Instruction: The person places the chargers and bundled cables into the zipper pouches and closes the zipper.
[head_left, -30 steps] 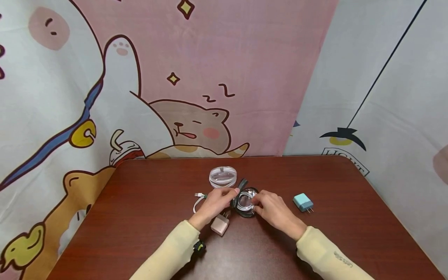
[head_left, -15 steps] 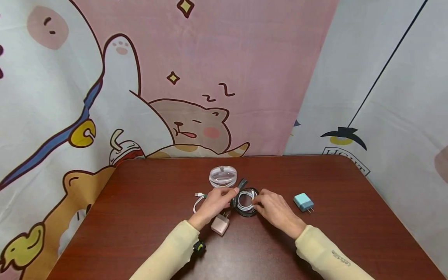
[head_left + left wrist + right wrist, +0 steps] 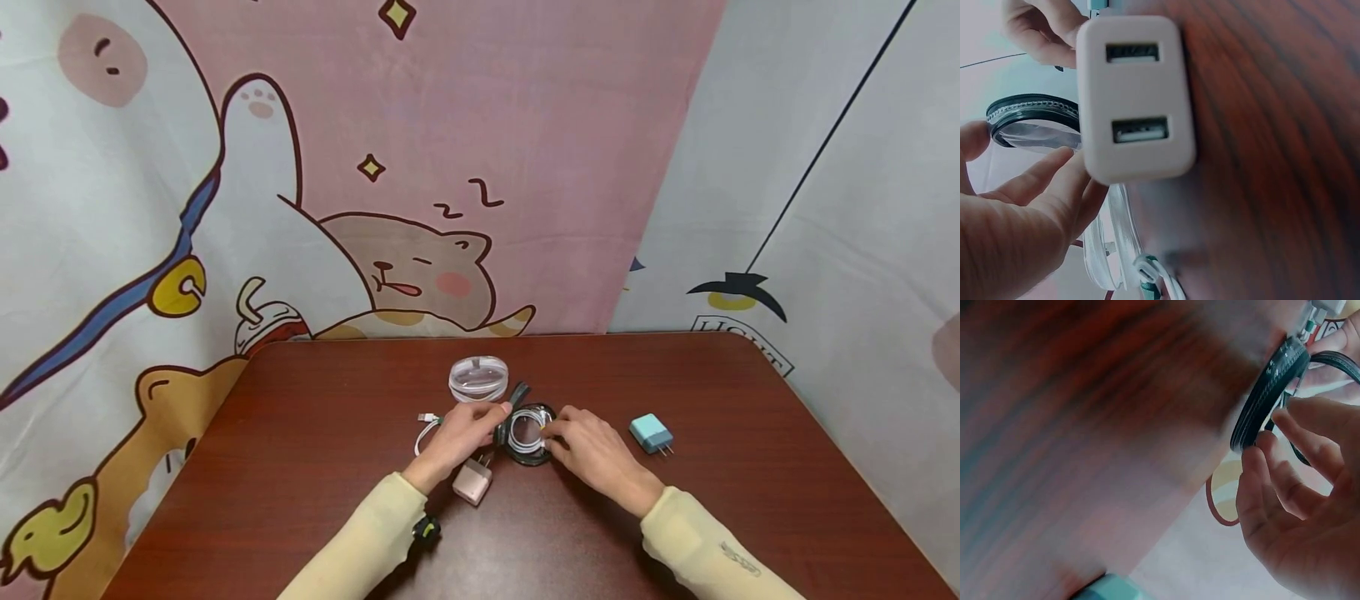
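Note:
A round clear zip case with black trim lies unfolded at the middle of the table, its lid tipped up on the left. Inside sits a coiled whitish cable. My left hand holds the lid's edge between thumb and fingers; the black zipped lid rim shows in the left wrist view. My right hand pinches the coil at its right side, thumb and index tips together. In the right wrist view its other fingers touch the outside of the case rim. The fingertips partly hide what they pinch.
A pale pink two-port charger lies just below my left hand. A white USB cable is left of it. Behind stands a clear round case with white edging. A light blue charger lies to the right, prongs toward me.
Both hands stay almost where they were. My right hand makes only small finger movements at the coil, and the right sleeve has shifted slightly to the right.

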`<state>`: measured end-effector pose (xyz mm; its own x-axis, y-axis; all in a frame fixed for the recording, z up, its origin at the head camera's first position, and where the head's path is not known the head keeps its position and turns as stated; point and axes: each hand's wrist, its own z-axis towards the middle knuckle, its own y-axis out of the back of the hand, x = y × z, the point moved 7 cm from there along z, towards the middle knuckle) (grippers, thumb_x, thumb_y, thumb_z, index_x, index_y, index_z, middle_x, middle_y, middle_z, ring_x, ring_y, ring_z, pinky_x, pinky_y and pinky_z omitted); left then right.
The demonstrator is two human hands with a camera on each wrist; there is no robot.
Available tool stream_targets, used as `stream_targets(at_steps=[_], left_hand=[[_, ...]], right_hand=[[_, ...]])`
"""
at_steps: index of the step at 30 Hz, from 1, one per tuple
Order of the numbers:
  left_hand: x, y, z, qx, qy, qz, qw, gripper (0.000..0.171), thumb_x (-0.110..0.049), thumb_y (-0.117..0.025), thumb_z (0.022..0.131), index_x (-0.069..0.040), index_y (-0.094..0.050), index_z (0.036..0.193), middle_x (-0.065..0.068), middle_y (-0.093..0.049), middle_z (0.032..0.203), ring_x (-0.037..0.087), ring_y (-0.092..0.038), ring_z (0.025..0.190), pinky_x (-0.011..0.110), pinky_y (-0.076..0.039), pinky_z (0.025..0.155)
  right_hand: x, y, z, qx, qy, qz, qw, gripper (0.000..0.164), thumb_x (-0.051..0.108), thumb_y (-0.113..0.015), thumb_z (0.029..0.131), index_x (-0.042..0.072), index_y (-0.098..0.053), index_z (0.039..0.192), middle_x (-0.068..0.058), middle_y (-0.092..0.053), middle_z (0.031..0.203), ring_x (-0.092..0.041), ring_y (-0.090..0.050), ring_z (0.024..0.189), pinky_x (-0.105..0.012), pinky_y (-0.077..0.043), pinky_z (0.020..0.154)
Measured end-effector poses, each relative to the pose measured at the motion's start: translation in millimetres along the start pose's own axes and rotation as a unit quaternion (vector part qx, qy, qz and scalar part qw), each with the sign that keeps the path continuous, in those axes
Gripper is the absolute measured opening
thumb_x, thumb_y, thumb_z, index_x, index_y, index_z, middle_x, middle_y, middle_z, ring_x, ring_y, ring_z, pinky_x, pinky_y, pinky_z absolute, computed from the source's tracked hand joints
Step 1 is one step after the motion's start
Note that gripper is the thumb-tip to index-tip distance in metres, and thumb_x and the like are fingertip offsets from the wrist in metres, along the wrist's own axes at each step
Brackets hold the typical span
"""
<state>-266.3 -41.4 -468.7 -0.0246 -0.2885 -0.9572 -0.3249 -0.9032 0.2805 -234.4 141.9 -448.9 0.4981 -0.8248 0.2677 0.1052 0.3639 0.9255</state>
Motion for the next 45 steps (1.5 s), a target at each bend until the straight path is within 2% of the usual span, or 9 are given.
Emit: stream_targets(at_steps=[5, 10, 19, 28, 33, 39, 45], left_hand=[[0.7, 1.1, -1.1, 0.004, 0.004, -0.001, 1.0, 0.052, -0.044, -0.06, 0.103, 0.0, -0.07, 0.128, 0.012, -0.07, 0.125, 0.023, -0.068, 0.112, 0.041, -0.058, 0.094], [0.2, 3.0, -2.8, 0.001, 0.005, 0.002, 1.0, 0.052, -0.043, -0.061, 0.102, 0.002, -0.07, 0.126, 0.014, -0.07, 0.123, 0.023, -0.068, 0.108, 0.043, -0.058, 0.094], [0.5, 3.8, -3.0, 0.0, 0.005, 0.0, 1.0, 0.051, -0.044, -0.061, 0.102, 0.0, -0.07, 0.127, 0.013, -0.07, 0.124, 0.023, -0.068, 0.109, 0.043, -0.058, 0.094], [2.5, 4.2, -3.1, -0.001, 0.003, 0.007, 1.0, 0.051, -0.045, -0.062, 0.102, -0.001, -0.07, 0.127, 0.012, -0.07, 0.124, 0.023, -0.068, 0.109, 0.042, -0.058, 0.093], [1.7, 3.8, -3.1, -0.001, 0.003, 0.006, 1.0, 0.051, -0.044, -0.062, 0.102, -0.001, -0.07, 0.127, 0.012, -0.07, 0.124, 0.023, -0.067, 0.11, 0.041, -0.058, 0.093], [1.8, 3.7, -3.2, 0.0, 0.004, 0.006, 1.0, 0.05, -0.044, -0.062, 0.102, -0.001, -0.071, 0.126, 0.012, -0.07, 0.123, 0.022, -0.067, 0.11, 0.04, -0.059, 0.093], [2.8, 3.6, -2.8, 0.0, 0.006, 0.003, 1.0, 0.049, -0.044, -0.062, 0.102, -0.002, -0.071, 0.125, 0.011, -0.07, 0.123, 0.022, -0.067, 0.11, 0.039, -0.058, 0.093]], right_hand=[[-10.4, 16.0, -7.1, -0.017, -0.03, 0.01, 0.999, 0.018, 0.014, -0.079, 0.092, 0.011, -0.079, 0.11, -0.001, -0.067, 0.102, -0.02, -0.064, 0.09, -0.039, -0.055, 0.072], [-28.3, 36.0, -17.9, -0.04, -0.05, 0.001, 0.998, 0.02, 0.016, -0.077, 0.094, 0.011, -0.078, 0.113, -0.005, -0.068, 0.108, -0.026, -0.067, 0.098, -0.046, -0.057, 0.078], [-62.6, 59.2, -39.2, -0.046, -0.101, -0.024, 0.993, 0.026, 0.022, -0.075, 0.096, 0.01, -0.076, 0.118, -0.013, -0.067, 0.122, -0.039, -0.064, 0.109, -0.06, -0.052, 0.082], [-90.5, 61.1, -57.6, -0.058, -0.117, -0.063, 0.989, 0.037, 0.032, -0.074, 0.095, 0.008, -0.074, 0.122, -0.018, -0.067, 0.125, -0.044, -0.062, 0.112, -0.064, -0.051, 0.081], [-102.7, 57.8, -64.9, -0.038, -0.151, -0.077, 0.985, 0.051, 0.041, -0.075, 0.093, 0.006, -0.069, 0.129, -0.023, -0.065, 0.126, -0.048, -0.062, 0.11, -0.066, -0.05, 0.079], [-113.8, 52.7, -71.0, -0.003, -0.175, -0.086, 0.981, 0.063, 0.049, -0.076, 0.09, 0.005, -0.064, 0.133, -0.025, -0.065, 0.119, -0.047, -0.063, 0.096, -0.063, -0.049, 0.07], [-116.3, 49.1, -70.5, 0.01, -0.169, -0.083, 0.982, 0.06, 0.042, -0.081, 0.087, 0.001, -0.064, 0.127, -0.021, -0.068, 0.106, -0.037, -0.064, 0.083, -0.055, -0.052, 0.061]])
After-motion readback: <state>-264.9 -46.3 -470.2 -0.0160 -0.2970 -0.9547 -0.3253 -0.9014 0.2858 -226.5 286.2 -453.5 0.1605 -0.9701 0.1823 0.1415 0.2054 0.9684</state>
